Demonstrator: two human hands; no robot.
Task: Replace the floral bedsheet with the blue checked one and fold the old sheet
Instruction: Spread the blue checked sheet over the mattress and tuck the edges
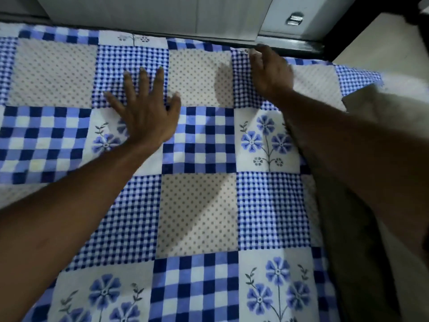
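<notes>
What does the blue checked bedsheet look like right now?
The blue checked bedsheet looks like soft cloth with a patchwork print: big checks, tiny checks, grey-dotted squares and blue flower squares. It lies spread out and mostly flat, filling most of the view. The left hand presses flat on it with fingers spread. The right hand touches its far edge.

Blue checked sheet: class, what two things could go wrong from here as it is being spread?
1. The left hand presses the blue checked sheet flat while the right hand works its far edge by the dark frame; cloth between them may bunch.
2. The far right corner lies loose and slanted, so it could end up crooked.
</notes>
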